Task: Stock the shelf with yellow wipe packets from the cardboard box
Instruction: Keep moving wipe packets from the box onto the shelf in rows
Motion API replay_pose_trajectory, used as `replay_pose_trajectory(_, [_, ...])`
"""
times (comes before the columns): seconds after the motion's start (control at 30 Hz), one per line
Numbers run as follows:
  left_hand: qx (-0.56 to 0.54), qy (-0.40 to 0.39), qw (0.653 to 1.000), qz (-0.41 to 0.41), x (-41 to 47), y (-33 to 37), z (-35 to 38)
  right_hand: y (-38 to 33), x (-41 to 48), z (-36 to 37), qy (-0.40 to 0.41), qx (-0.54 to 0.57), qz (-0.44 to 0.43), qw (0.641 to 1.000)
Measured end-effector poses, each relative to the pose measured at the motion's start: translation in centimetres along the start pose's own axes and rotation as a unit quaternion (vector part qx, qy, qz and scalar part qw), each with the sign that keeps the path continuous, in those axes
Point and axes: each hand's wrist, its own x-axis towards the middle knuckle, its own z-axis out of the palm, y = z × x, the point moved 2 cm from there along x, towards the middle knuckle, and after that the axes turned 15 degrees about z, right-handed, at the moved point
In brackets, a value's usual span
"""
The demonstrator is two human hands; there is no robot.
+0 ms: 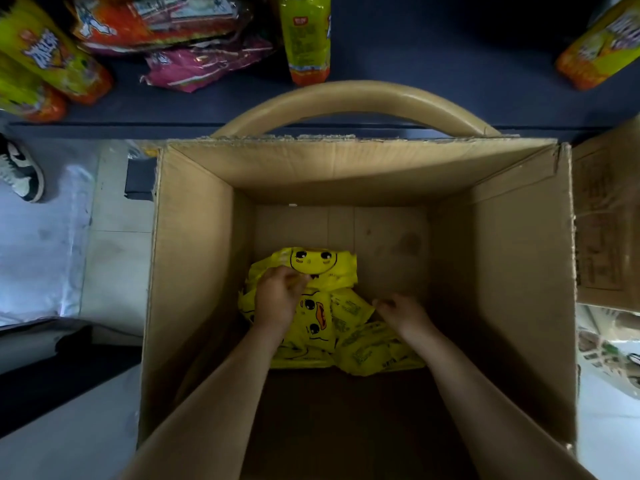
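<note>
— Where are the packets?
— The yellow wipe packets (pixel 313 329) lie heaped on the floor of the cardboard box (pixel 194 237), left of its middle.
— And the hands?
— The left hand (pixel 278 301) lies on the heap, its fingers pinching the farthest packet. The right hand (pixel 403 311) is at the heap's right edge, fingers curled. I cannot tell if it grips anything.

An open box (pixel 194 271) stands just before a shelf (pixel 450 81) that holds bags (pixel 156 26) and a bottle (pixel 306 36). Packets (pixel 313 261) lie heaped in the box's bottom — the left hand (pixel 277 299) on the heap, the right hand (pixel 407 313) at its right edge.
</note>
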Motion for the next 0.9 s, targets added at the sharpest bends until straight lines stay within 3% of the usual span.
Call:
replay_pose_trajectory(0.07, [0.035, 0.057, 0.992, -0.105, 0.8, 0.1, 0.5, -0.2, 0.2, 0.5, -0.008, 0.012, 0.002, 1.000])
replay_pose_trajectory(0.17, [0.107, -0.022, 0.967, -0.232, 2.3, -0.6, 1.6, -0.3, 0.8, 1.3, -0.021, 0.057, 0.018, 0.998])
replay_pose_trajectory(0.27, [0.115, -0.065, 0.952, -0.278, 3.9, -0.5, 2.3, -0.7, 1.6, 2.2, -0.033, 0.102, 0.026, 0.994])
replay_pose_trajectory(0.43, [-0.010, -0.027, 0.942, -0.333, 7.1, -3.3, 2.1, -1.5, 4.3, 2.9, -0.046, 0.240, 0.048, 0.968])
replay_pose_trajectory(0.57, [-0.156, 0.016, 0.918, -0.363, 8.5, -3.9, 2.2, -2.0, 5.8, 3.4, -0.060, 0.274, 0.056, 0.958])
replay_pose_trajectory(0.7, [-0.161, 0.028, 0.919, -0.358, 9.6, -3.7, 3.4, -1.9, 6.6, 4.3, -0.064, 0.283, 0.054, 0.956])
replay_pose_trajectory(0.9, [-0.195, 0.106, 0.937, -0.270, 11.3, -4.5, 5.4, -1.7, 6.6, 5.0, -0.038, 0.287, 0.035, 0.956])
